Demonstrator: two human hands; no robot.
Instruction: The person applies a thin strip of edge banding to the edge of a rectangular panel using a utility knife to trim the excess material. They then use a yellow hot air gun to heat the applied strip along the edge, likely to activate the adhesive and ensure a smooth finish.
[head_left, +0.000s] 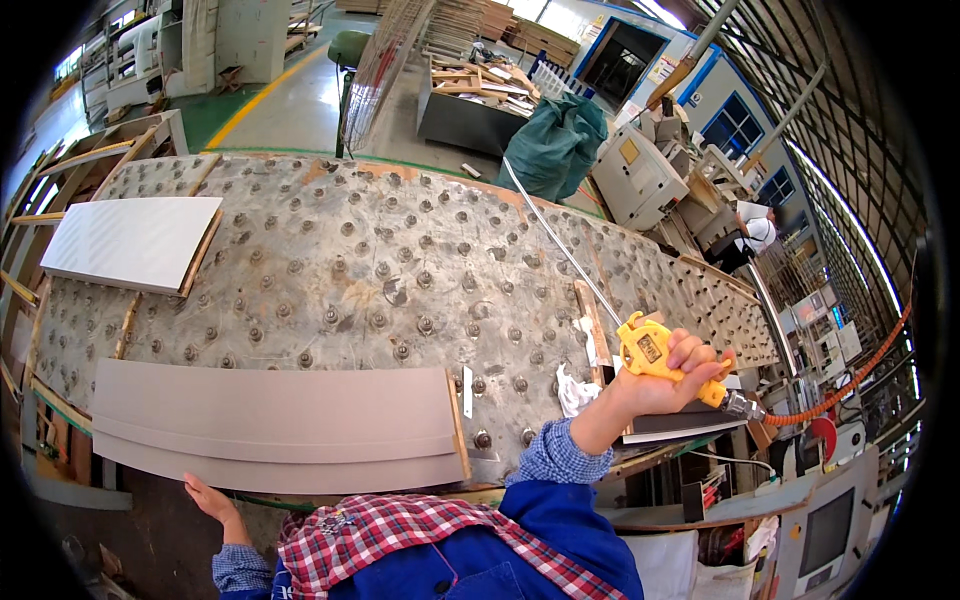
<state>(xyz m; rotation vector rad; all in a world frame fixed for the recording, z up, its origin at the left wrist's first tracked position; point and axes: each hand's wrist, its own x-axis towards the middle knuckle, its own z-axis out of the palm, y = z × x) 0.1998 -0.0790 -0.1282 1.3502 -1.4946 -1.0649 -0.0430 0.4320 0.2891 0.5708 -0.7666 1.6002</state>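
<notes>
My right hand [672, 378] is wrapped round a yellow air blow gun [640, 343], raised over the right part of the table. The gun's long thin metal nozzle [560, 245] points away toward the far edge, and an orange coiled hose [840, 394] joins it at the back. Below on the left, my left hand [211, 500] is by the near edge of a grey-brown panel stack [270, 415], its visible fingers stretched out. Whether the fingertips touch the panel I cannot tell. The stack lies flat at the table's near left, its upper board set back from the lower one.
The metal table [290, 250] is studded with ball rollers. White panels [130, 238] lie at its far left; a crumpled white cloth [577, 390] and a dark panel [670, 420] are at the right. Beyond stand a green sack [553, 145], a scrap-wood bin [465, 118] and another person [755, 232].
</notes>
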